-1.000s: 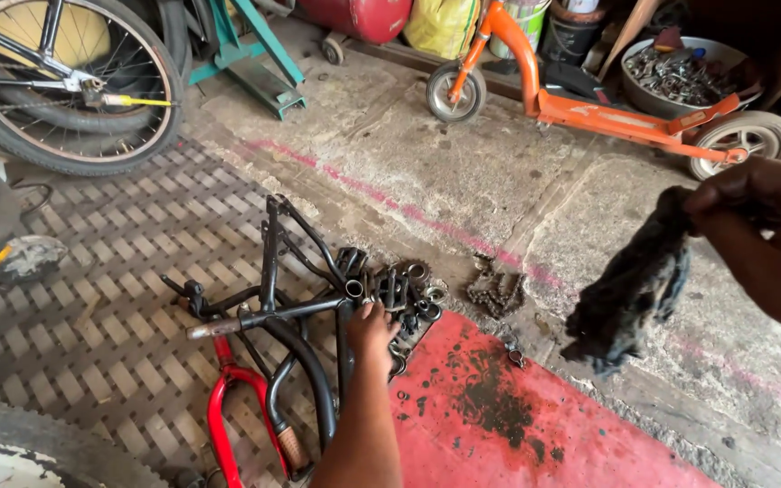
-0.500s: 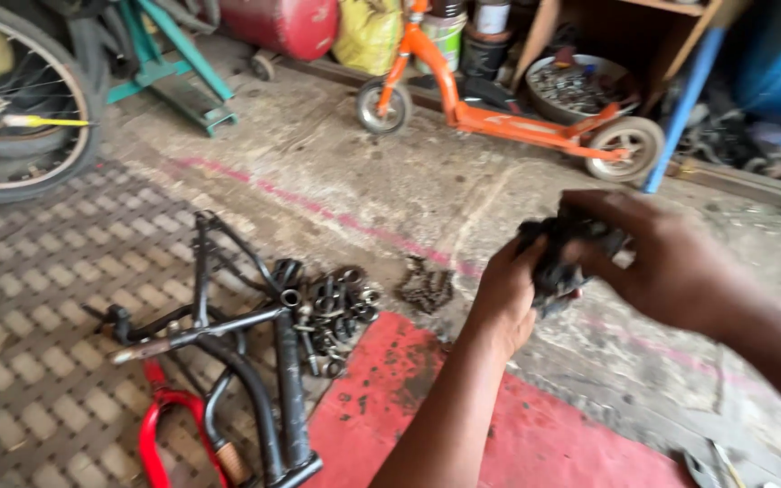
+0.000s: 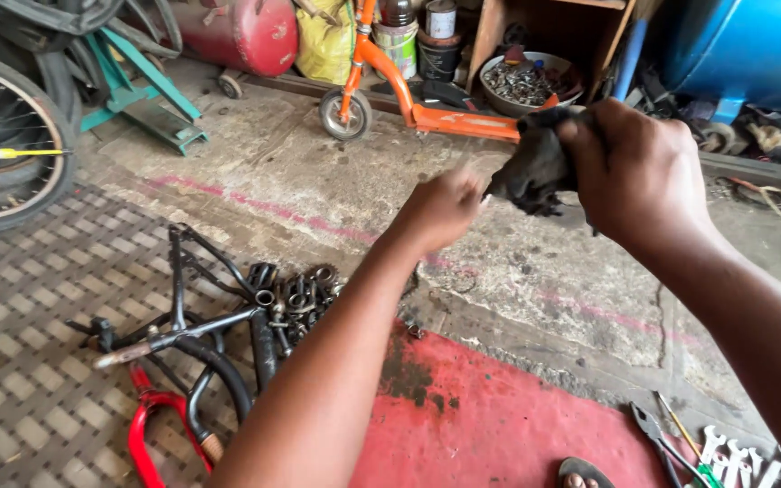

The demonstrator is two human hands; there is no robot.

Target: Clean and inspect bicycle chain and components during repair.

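Note:
My right hand (image 3: 635, 172) is raised in front of me, closed on a dirty black rag (image 3: 535, 170). My left hand (image 3: 443, 206) is just left of the rag, fingers curled shut, its fingertips at the rag's edge; whether a small part sits between them is hidden. Below on the floor lie a black bicycle frame (image 3: 201, 330) and a pile of dark metal rings and bearings (image 3: 296, 294).
A red bicycle fork (image 3: 151, 425) lies at the bottom left by a bicycle wheel (image 3: 11, 154). An orange scooter (image 3: 409, 99), a red tank (image 3: 237, 32), a bowl of metal parts (image 3: 522, 81) and a blue drum (image 3: 743, 50) stand behind. Pliers and wrenches (image 3: 707, 447) lie at bottom right.
My left hand has left the parts on the floor and risen to the rag. My right hand has brought the rag in toward the middle, and my view has shifted right.

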